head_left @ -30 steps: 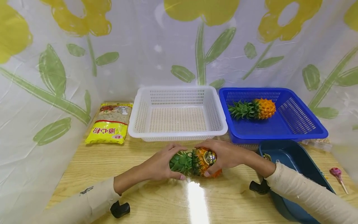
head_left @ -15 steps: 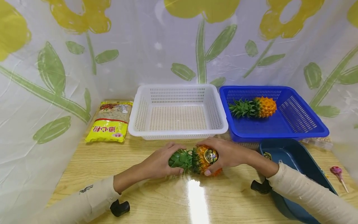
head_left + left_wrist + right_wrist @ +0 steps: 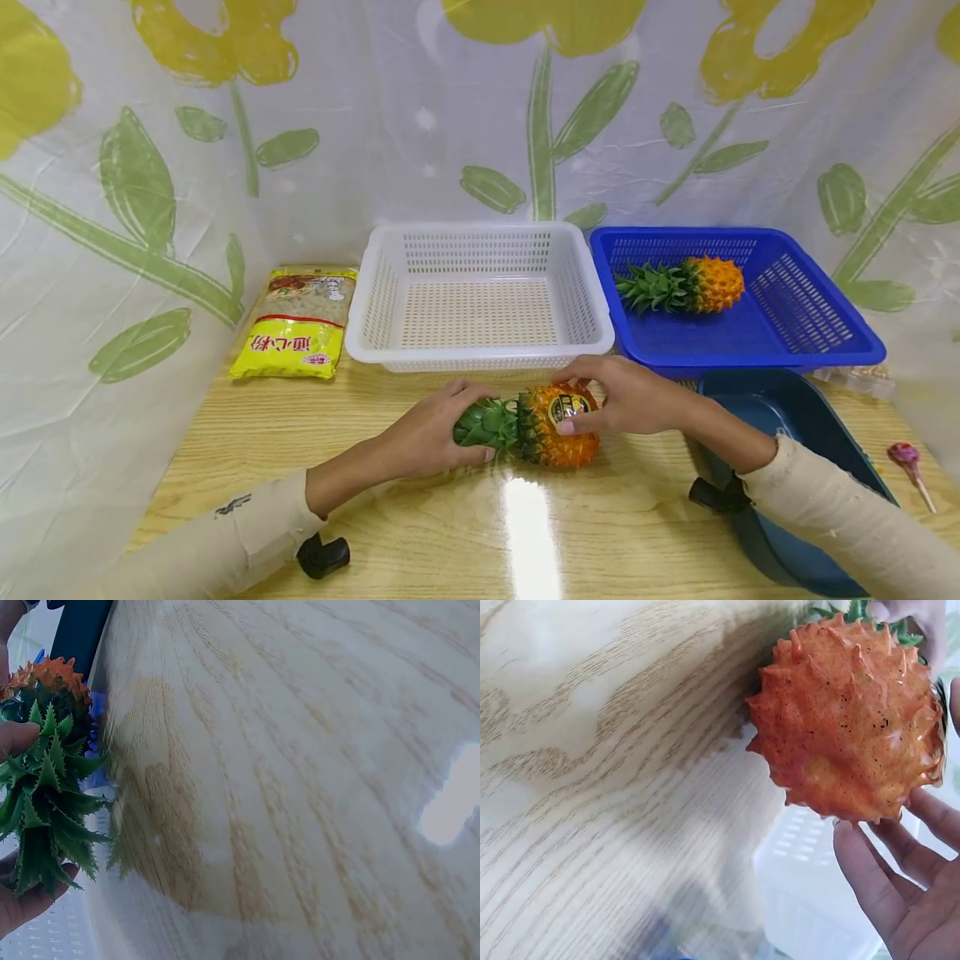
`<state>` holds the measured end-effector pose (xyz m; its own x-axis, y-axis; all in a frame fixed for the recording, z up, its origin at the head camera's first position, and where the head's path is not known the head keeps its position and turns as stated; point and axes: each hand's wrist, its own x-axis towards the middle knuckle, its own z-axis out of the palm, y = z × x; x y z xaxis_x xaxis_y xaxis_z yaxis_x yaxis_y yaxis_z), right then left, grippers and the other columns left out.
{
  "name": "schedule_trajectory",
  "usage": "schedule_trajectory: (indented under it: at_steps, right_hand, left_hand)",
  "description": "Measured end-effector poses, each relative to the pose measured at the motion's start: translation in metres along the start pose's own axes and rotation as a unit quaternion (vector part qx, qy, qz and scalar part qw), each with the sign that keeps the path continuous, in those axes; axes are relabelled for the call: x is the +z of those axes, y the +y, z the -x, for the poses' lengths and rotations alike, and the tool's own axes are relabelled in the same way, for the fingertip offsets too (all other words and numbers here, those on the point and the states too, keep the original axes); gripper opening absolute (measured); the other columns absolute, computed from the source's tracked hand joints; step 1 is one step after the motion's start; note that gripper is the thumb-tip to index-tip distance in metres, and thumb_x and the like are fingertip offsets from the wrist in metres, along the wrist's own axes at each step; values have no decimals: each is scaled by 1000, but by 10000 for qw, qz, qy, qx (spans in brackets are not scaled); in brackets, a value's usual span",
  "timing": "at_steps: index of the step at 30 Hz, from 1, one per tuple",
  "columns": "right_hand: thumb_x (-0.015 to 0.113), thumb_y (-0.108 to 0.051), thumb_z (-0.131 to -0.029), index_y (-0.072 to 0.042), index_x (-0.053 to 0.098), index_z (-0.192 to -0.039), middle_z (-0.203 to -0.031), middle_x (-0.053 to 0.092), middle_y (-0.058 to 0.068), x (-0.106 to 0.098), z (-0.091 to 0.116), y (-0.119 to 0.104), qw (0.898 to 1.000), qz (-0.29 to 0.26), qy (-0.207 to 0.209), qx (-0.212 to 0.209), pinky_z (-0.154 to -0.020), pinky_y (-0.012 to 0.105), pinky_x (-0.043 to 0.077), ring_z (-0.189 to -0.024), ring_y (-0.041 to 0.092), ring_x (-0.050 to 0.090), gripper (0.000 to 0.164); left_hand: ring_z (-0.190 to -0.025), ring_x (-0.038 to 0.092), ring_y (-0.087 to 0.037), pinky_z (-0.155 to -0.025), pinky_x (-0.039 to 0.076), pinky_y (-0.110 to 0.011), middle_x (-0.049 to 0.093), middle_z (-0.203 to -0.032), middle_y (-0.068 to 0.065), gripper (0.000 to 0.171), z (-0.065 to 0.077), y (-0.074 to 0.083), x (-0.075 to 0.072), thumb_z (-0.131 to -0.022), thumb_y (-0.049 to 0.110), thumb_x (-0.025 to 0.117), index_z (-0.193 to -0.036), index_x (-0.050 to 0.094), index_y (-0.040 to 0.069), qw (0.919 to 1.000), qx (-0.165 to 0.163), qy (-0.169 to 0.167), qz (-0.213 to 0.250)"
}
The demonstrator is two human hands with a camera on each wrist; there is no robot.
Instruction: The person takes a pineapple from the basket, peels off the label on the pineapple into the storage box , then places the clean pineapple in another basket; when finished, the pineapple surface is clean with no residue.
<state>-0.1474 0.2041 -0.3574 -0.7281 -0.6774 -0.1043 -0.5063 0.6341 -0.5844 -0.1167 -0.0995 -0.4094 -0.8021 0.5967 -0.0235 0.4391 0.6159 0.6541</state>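
Observation:
A small orange pineapple [image 3: 558,446] with green leaves and a dark round label lies sideways on the table, crown to the left. My left hand [image 3: 427,429] grips the crown, thumb on the near side and fingers behind; the leaves [image 3: 52,787] show within its fingers in the left wrist view. At the fruit's right end is my right hand [image 3: 641,396], fingers spread, thumb over the label and other fingertips by its far side. In the right wrist view the spiny orange base [image 3: 840,727] faces the camera, with fairly straight fingertips right at its edge.
Behind the hands stands a white basket [image 3: 480,358]. To its right, a blue basket [image 3: 795,333] holds another pineapple [image 3: 716,283]. A dark teal tray [image 3: 817,425] lies under the right forearm, with a lollipop [image 3: 905,457] beyond. A yellow pasta bag [image 3: 296,329] lies left.
My right hand has loosened and shifted right and away from me, uncovering more of the pineapple's orange body. My left hand keeps its hold on the crown.

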Motion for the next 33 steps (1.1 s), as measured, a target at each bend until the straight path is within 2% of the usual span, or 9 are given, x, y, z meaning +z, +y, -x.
schedule_trajectory:
  at_steps: [3, 6, 10, 13, 17, 24, 33]
  right_hand:
    - [73, -56, -86, -16, 64, -132, -119, 67, -4, -2, 3, 1, 9999, -29, 101, 95, -80, 39, 54, -104, 16, 62, 62]
    - [74, -52, -87, -18, 66, -129, -122, 67, -4, -4, 7, 1, 9995, -155, 226, 160, -85, 43, 55, -111, 20, 62, 55]
    - [77, -45, -87, -18, 67, -123, -123, 67, -1, -6, 13, 2, 9986, -274, 439, 137, -86, 46, 56, -110, 23, 63, 46]
    - [78, -42, -87, -17, 68, -118, -124, 66, 3, -6, 16, 2, 9977, -382, 536, 138, -84, 44, 57, -107, 22, 63, 41]
    - [77, -42, -87, -19, 69, -110, -122, 66, 2, -4, 18, 2, 9969, -487, 573, 247, -81, 38, 59, -104, 21, 65, 34]
    - [77, -43, -88, -20, 69, -106, -116, 67, 0, 0, 17, 2, 9960, -485, 679, 336, -77, 32, 58, -99, 17, 67, 31]
    - [80, -36, -86, -18, 72, -103, -112, 68, -1, 4, 17, 2, 9935, -613, 910, 288, -76, 34, 58, -97, 17, 64, 26]
  left_hand:
    - [-123, 57, -34, -94, 51, -53, 49, -141, -6, 71, 0, 0, 0, -86, 38, 80, -147, 47, 24, 10000, 1, -1, -4]
    - [-123, 56, -34, -94, 51, -54, 49, -141, -6, 71, -1, -1, 1, -86, 39, 80, -147, 47, 23, 10000, 19, 2, 2]
    - [-122, 56, -33, -94, 51, -53, 49, -140, -6, 71, -1, -2, 1, -86, 39, 80, -147, 47, 24, 10000, 49, 25, -1]
    - [-122, 56, -33, -95, 51, -53, 49, -139, -5, 71, -1, -2, 1, -86, 40, 80, -147, 47, 23, 10000, 62, 30, 0]
    - [-124, 55, -33, -95, 50, -53, 49, -140, -5, 71, 0, -2, 1, -86, 39, 80, -147, 47, 23, 10000, 67, 16, 7]
    - [-127, 54, -35, -97, 50, -54, 48, -143, -6, 71, 0, -2, 1, -86, 38, 79, -147, 47, 23, 10000, 50, 6, 36]
    - [-124, 56, -35, -95, 51, -54, 48, -142, -8, 71, 1, -2, 1, -86, 39, 79, -147, 47, 23, 10000, 4, -7, 39]
